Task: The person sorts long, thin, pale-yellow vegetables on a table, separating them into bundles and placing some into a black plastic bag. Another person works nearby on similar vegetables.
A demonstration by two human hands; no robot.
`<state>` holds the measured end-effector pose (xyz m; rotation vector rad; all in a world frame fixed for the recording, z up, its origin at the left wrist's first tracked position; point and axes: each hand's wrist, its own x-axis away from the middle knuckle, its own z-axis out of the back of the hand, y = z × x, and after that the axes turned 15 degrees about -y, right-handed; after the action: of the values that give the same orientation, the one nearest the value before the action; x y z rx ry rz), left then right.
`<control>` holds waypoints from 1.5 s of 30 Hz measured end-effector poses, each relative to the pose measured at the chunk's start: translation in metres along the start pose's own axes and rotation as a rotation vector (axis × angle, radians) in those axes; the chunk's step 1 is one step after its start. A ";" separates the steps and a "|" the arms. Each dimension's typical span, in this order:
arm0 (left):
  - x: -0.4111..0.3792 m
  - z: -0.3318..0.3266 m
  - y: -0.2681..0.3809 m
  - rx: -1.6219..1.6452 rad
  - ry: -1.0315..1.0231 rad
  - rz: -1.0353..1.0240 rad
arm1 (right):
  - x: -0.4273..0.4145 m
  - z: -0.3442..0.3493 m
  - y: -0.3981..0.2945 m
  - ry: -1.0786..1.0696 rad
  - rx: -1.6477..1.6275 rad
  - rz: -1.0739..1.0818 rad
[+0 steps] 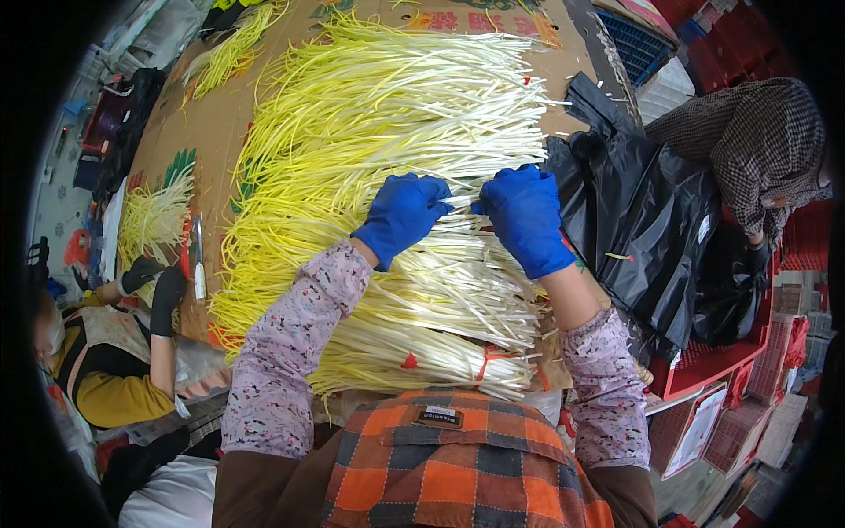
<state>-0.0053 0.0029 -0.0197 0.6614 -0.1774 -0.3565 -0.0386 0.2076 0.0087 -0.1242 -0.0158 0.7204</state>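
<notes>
A broad heap of yellow chives (pixel 396 132) with white stalk ends toward the right covers the cardboard before me. Over its middle, my left hand (pixel 406 214) in a blue glove pinches white stalks between thumb and fingers. My right hand (pixel 525 218), gloved in blue too, is curled at the right edge of the heap, its fingertips on the same stalks; the two hands are a short gap apart. Nearest my body lies a bundle of chives (pixel 429 356) with a red tie (pixel 485 363) around its white end.
Black plastic bags (pixel 647 198) lie right of the heap, beside a person in a checked garment (pixel 759 132). At the left, a co-worker with dark gloves (pixel 168 297) handles a smaller pile of chives (pixel 155 218); a knife (pixel 199 264) lies nearby. Red crates (pixel 719 356) stand at the right.
</notes>
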 end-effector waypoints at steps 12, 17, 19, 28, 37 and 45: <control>0.004 -0.011 -0.011 0.354 0.026 0.062 | 0.039 0.004 0.042 0.382 -0.285 -0.338; 0.006 -0.010 -0.011 0.508 -0.028 0.091 | 0.027 -0.001 0.013 0.236 -0.195 0.008; 0.009 -0.008 -0.009 0.579 -0.050 0.089 | 0.017 -0.003 0.002 0.172 -0.269 0.000; 0.005 -0.006 -0.002 0.662 -0.092 0.165 | 0.021 -0.018 0.012 0.163 -0.278 -0.137; 0.008 -0.007 -0.002 0.614 -0.112 0.131 | 0.032 0.023 0.030 0.323 -0.270 0.013; 0.015 0.004 0.000 0.622 -0.239 0.117 | 0.012 0.011 0.016 0.036 -0.161 0.191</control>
<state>0.0078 -0.0048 -0.0162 1.2156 -0.5665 -0.2652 -0.0407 0.2286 0.0175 -0.2959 -0.0278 0.9076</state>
